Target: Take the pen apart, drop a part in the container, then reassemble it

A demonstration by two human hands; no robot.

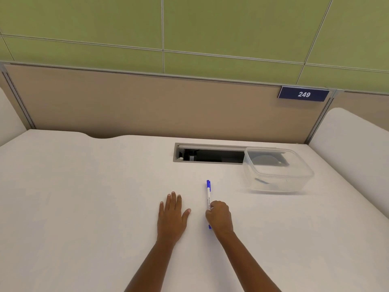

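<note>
From the head view, the pen (208,196) lies flat on the white bench (84,197), its long axis running from 6 to 12 o'clock, blue cap at the far end and a blue plug showing at the near end under the wrist. The right hand (219,216) is curled over the lower half of the barrel, fingertips closed on it — whether the pen is already lifted or only pinched against the surface cannot be told. The left hand (172,216) rests just beside it at 9 o'clock, palm down, fingers spread and flat, holding nothing.

The pen looks whole: cap on, barrel in one piece. So the task appears to be at its very start — nothing is pulled apart and nothing reassembled. Taking it apart, dropping a piece, and putting it back together all seem to lie ahead.

The clear plastic container (277,169) stands at about 2 o'clock from the hands, well apart from them, lid off and mouth open. A small bluish mark shows through its near wall; what it is cannot be made out. The container's far edge overlaps a recessed cable slot (210,153) in the bench at 12 o'clock, an open gap a small part could fall into if dropped short. Behind stands a tan partition (147,106) with a number plate (303,94) reading 249. Nothing lies between the pen and the container.
</note>
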